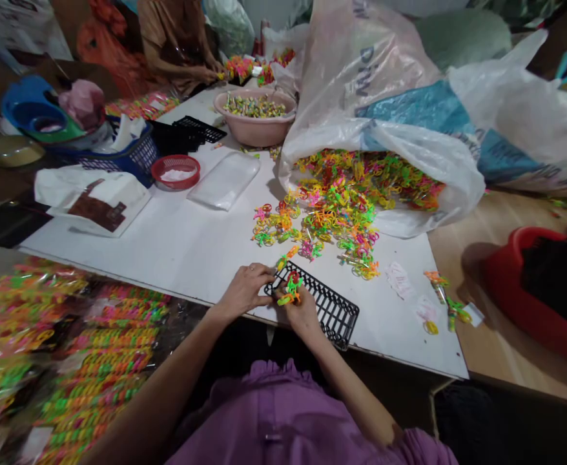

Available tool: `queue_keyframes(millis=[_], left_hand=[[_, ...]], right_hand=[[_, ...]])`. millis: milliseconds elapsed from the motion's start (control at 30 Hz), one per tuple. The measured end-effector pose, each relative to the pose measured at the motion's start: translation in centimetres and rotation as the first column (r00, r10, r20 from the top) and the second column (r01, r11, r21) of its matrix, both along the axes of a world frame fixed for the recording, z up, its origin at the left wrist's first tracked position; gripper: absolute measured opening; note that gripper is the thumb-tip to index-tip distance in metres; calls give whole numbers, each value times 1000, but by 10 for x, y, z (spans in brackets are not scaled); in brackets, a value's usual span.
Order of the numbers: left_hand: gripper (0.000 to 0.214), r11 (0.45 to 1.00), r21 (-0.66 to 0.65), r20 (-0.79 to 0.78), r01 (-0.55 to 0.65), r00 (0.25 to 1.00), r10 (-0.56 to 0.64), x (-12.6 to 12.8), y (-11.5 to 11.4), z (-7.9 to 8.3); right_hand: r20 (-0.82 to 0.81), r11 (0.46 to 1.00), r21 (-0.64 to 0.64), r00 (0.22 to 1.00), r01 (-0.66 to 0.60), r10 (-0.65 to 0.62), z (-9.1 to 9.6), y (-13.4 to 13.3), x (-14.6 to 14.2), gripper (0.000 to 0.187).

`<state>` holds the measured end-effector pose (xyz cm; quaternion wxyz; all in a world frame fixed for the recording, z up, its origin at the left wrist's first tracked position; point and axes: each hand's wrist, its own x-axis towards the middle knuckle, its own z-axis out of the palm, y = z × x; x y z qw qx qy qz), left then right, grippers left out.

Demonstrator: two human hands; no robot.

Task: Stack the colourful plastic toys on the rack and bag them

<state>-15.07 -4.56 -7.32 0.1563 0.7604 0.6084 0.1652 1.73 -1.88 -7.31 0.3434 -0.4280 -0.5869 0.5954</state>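
My left hand [247, 289] rests on the white board [186, 245], fingers curled at the near left end of a black plastic grid tray [334, 313]. My right hand [301, 310] lies over the tray's near edge, pinching a small bunch of bright plastic pieces [290, 287], green, orange and red. A loose heap of the same neon plastic pieces [334, 223] lies just beyond the tray, spilling out of a big clear plastic bag [385, 139].
Packed strips of pieces [65, 361] lie at the near left. A pink basin [256, 116], red round basket [175, 171], blue basket [133, 155] and more black trays [194, 129] stand further back. Another person [177, 39] works at the far end. A red tub [540, 290] sits at right.
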Motion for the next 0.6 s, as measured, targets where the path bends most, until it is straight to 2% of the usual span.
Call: queue_keyframes(millis=[100, 233, 300, 433, 500, 600], left_hand=[[31, 994, 37, 36, -99, 995, 98, 7, -4, -11], [22, 975, 57, 55, -216, 976, 213, 18, -14, -17], [21, 967, 58, 63, -247, 968, 243, 23, -18, -17], [18, 941, 59, 76, -334, 941, 330, 31, -23, -14], [14, 923, 37, 63, -384, 922, 381, 35, -24, -12], [15, 915, -14, 29, -403, 915, 403, 39, -24, -8]], right_hand=[[52, 996, 87, 999, -5, 1, -5, -5, -8, 16], [321, 947, 290, 946, -138, 40, -6, -8, -9, 7], [365, 944, 299, 931, -143, 25, -7, -8, -6, 7], [309, 957, 256, 950, -135, 51, -7, -5, 0, 8], [364, 931, 298, 927, -211, 93, -5, -6, 3, 4], [491, 865, 357, 858, -353, 148, 1, -8, 4, 17]])
